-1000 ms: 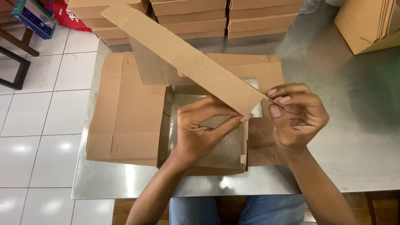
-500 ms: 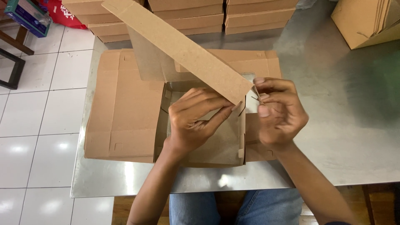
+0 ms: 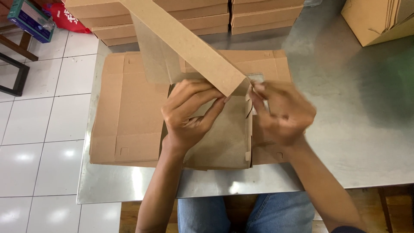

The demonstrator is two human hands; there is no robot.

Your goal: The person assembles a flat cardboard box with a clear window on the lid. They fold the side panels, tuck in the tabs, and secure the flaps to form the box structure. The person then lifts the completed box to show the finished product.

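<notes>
1. White tiled floor (image 3: 39, 129) at far left, with a dark table leg (image 3: 17, 82) and a teal box (image 3: 28, 19) up in the corner.
2. Steel table (image 3: 358, 129) next, shiny and scuffed, carrying everything else.
3. Flat cardboard sheets (image 3: 125, 116) spread on the left half of the table, with cut slots near the front edge.
4. Half-folded cardboard box (image 3: 224, 138) in the middle, lying on those sheets, base flat, one long flap (image 3: 185, 43) raised and slanting up to the left.
5. Left hand (image 3: 189, 112) curled inside the box, palm down, fingers bent and pressing up against the lower edge of the raised flap; wrist straight, forearm coming up from the bottom edge.
6. Right hand (image 3: 282, 114) just right of the flap's end, blurred, fingers bunched at the corner where flap meets side wall; probably pinching a small tab, grip hard to make out.
7. Stacked folded boxes (image 3: 189, 17) along the back, another open carton (image 3: 379, 19) at top right.
8. Risks, as judged: flap springing back if the left fingers ease off; tab creasing or tearing if forced at an angle into its slot; box sliding on the loose sheets underneath, throwing the corner out of line.
</notes>
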